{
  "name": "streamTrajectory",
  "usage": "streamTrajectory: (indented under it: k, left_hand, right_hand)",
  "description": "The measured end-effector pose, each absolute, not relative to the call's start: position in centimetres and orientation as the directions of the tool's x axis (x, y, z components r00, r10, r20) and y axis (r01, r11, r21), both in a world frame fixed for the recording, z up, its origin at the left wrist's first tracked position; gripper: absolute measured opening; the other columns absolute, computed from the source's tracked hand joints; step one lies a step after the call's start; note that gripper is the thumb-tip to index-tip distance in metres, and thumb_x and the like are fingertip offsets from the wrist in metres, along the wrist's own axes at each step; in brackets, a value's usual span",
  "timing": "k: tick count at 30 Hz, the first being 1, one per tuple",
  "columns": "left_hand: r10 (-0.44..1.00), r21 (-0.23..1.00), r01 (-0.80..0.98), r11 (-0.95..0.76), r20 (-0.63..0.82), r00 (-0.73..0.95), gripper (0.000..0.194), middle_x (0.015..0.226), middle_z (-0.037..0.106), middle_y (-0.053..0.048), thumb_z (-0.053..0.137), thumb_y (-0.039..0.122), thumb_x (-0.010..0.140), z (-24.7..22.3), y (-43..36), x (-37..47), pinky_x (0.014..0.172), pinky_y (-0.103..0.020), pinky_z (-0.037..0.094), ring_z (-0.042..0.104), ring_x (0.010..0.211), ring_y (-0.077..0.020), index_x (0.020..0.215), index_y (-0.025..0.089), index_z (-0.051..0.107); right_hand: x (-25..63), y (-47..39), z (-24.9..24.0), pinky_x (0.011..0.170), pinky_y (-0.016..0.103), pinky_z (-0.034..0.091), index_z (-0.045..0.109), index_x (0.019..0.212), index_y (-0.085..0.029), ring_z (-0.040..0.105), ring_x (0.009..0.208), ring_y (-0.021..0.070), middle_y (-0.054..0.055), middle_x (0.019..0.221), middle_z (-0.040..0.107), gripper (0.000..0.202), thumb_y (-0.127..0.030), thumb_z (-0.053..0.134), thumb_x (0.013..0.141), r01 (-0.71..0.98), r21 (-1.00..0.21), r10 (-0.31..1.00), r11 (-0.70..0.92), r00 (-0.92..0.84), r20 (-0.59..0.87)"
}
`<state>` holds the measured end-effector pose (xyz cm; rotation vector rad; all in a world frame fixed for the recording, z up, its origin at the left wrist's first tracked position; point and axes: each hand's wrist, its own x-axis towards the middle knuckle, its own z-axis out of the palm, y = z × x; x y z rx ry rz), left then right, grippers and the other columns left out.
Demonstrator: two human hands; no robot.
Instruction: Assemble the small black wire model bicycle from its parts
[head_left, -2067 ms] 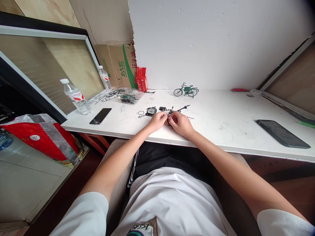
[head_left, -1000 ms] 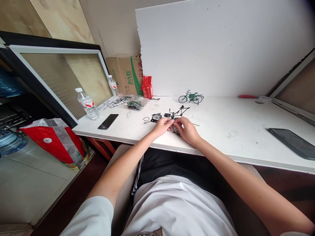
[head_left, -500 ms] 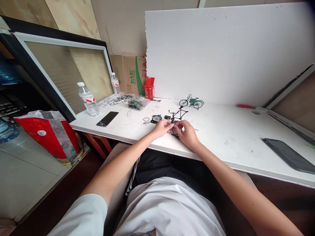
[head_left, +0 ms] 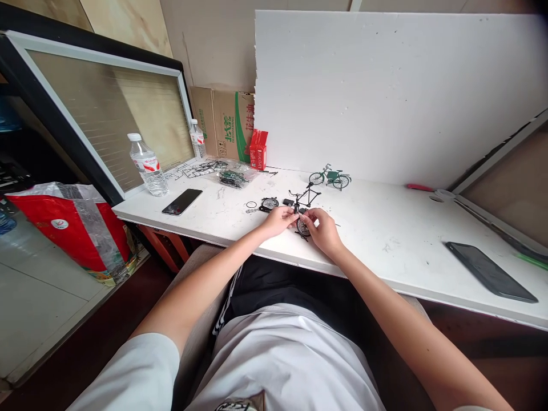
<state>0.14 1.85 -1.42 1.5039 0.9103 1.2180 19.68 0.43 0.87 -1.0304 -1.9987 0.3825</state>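
A black model bicycle frame [head_left: 309, 197] is pinched between my two hands near the table's front edge. My left hand [head_left: 279, 221] is closed on it from the left, at the front fork below the handlebar. From the right, my right hand [head_left: 321, 228] grips the same part, its fingertips almost meeting those of the left. Under the fingers stands a small spoked wheel [head_left: 303, 228]; whether it is joined to the fork I cannot tell. Left of my hands lie another spoked wheel [head_left: 269, 203] with black parts and a thin black ring [head_left: 251, 205].
A finished green model bicycle [head_left: 330, 177] stands behind. A phone [head_left: 182, 202], a water bottle [head_left: 148, 165], a bag of parts [head_left: 233, 178] and black sprues [head_left: 201, 169] lie leftward. A red box [head_left: 258, 149] stands at the back. Far right is a dark phone-like slab [head_left: 490, 271].
The camera view has shifted slightly. Both hands keep hold of the model bicycle frame, and a little more of the wheel beneath them shows now.
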Motion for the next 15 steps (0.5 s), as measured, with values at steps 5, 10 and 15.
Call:
streamTrajectory:
  k: [5, 10, 15]
  left_hand:
    - [0.948, 0.973, -0.012, -0.229, 0.226, 0.225, 0.037, 0.086, 0.070, -0.007, 0.078, 0.046, 0.090, -1.46, 1.81, 0.13, 0.074, -0.032, 0.056, 0.069, 0.074, -0.0162, 0.095, 0.011, 0.066]
    - [0.938, 0.976, -0.021, -0.218, 0.216, 0.270, 0.039, 0.082, 0.071, -0.006, 0.081, 0.048, 0.088, -1.53, 1.77, 0.24, 0.077, -0.034, 0.057, 0.072, 0.075, -0.0182, 0.093, 0.012, 0.066]
    - [0.943, 0.979, -0.075, -0.190, 0.203, 0.262, 0.041, 0.085, 0.071, -0.006, 0.082, 0.049, 0.086, -1.71, 1.89, 0.43, 0.080, -0.036, 0.059, 0.072, 0.075, -0.0181, 0.092, 0.013, 0.065]
  right_hand:
    - [19.54, 0.09, 1.05, 0.076, 0.037, 0.046, 0.059, 0.086, -0.025, 0.060, 0.086, 0.0261, 0.007, 0.086, 0.067, 0.041, -0.056, 0.045, 0.107, 0.584, -0.533, 0.783, 0.612, -0.351, 0.513]
    - [19.53, 0.05, 1.28, 0.066, 0.034, 0.041, 0.051, 0.072, -0.025, 0.057, 0.072, 0.0235, 0.006, 0.072, 0.062, 0.052, -0.062, 0.038, 0.107, 0.629, -0.540, 0.824, 0.559, -0.351, 0.445]
    - [19.52, -0.12, 1.43, 0.061, 0.033, 0.038, 0.053, 0.072, -0.024, 0.053, 0.062, 0.0208, 0.004, 0.067, 0.062, 0.056, -0.063, 0.033, 0.108, 0.619, -0.581, 0.848, 0.528, -0.342, 0.406]
